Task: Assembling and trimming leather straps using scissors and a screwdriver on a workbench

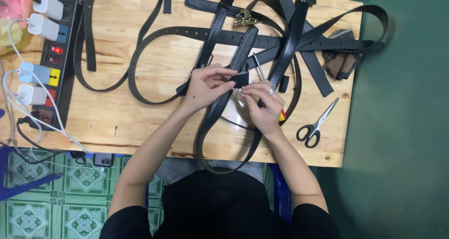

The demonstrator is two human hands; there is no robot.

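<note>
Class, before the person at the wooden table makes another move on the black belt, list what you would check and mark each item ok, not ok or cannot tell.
1. Left hand grips the belt end: ok.
2. Right hand holds the screwdriver: ok.
3. Screwdriver tip seated on a screw: cannot tell.
4. Scissors lie apart from both hands: ok.
5. Other belts clear of the work: not ok, they cross close behind it.
6. Power strip away from hands: ok.

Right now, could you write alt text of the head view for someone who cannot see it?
A person's left hand and right hand pinch the end of a black belt over a wooden table strewn with more belts. Scissors lie to the right, and a power strip with chargers sits on the left.
</note>
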